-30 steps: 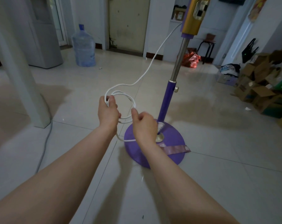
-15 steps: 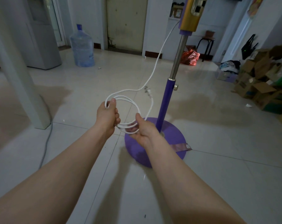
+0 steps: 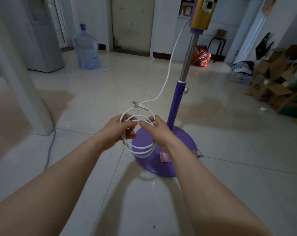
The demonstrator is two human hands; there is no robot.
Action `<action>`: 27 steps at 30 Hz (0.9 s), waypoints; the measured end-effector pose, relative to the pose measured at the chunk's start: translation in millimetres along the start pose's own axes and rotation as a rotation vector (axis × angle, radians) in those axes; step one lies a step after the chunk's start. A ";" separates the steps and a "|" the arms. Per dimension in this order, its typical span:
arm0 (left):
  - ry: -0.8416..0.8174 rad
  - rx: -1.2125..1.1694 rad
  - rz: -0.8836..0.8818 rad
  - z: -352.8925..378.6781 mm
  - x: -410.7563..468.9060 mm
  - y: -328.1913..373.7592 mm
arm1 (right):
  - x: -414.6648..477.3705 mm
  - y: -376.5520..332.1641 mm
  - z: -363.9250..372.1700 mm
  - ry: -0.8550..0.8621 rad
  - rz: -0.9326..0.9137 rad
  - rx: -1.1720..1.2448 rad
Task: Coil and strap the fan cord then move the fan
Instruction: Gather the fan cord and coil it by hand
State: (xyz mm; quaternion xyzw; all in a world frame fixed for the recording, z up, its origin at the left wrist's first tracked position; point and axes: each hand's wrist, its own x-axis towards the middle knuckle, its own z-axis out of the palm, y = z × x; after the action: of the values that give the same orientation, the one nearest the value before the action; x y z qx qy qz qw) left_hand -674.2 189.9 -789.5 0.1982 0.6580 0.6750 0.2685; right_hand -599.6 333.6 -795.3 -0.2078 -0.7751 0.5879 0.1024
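White cord (image 3: 141, 151) in 3 loops, plug (image 3: 141, 105) atop, L hand (image 3: 116, 132), R hand (image 3: 159, 132) fingers (image 3: 147, 125) gripping it

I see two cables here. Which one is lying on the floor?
The grey cable beside the pillar, on the left. The white cord is held up in coils by the left hand and right hand.

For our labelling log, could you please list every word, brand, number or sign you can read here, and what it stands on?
No text here can be read.
Water jug: label too blurred to read.
Cardboard boxes: print too small and blurred.
Fan control panel: markings too small to read.
Poster: blurred and cut off by the frame.
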 end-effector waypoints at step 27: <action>-0.114 -0.491 0.056 -24.2 35.7 -12.1 | 17.4 -62.9 49.6 0.509 -0.236 -0.319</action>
State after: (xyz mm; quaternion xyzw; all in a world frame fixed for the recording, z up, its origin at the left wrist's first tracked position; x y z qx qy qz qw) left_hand -715.8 193.1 -805.9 0.1830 0.4522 0.8095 0.3267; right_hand -647.8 284.3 -751.1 -0.2703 -0.8256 0.3725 0.3264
